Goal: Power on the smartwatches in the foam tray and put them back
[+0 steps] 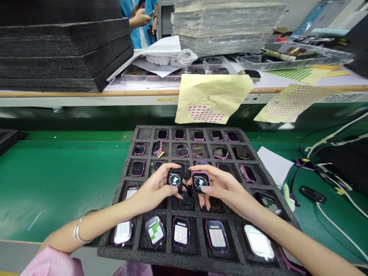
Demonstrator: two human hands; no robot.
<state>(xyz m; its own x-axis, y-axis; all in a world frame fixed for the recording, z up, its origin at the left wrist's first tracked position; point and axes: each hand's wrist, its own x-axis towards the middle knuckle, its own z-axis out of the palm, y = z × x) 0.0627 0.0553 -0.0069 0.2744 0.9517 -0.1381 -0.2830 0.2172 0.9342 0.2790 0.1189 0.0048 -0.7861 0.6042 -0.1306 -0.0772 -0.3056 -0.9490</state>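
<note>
My left hand (163, 184) holds a dark square watch body (174, 179) with a lit dial, thumb on its lower edge. Gripped in my right hand (217, 184) is a second watch body (200, 181), purple-edged, its screen showing a similar dial. Both are held side by side, a little apart, above a dark grey foam tray (152, 253). In the tray's compartments lie several purple-framed watch bodies. Those in the front row, such as one watch (181, 232), have lit screens with a grid. Most farther back are dark. One watch (157, 147) leans with a yellow piece beside it.
A shelf edge (138, 93) crosses behind the tray, with yellow sheets (212, 97) hanging from it. Black foam stacks (57, 57) stand back left. Cables (339, 226) and a white paper (276, 166) lie right on the green table (57, 180). A person (142, 23) stands behind.
</note>
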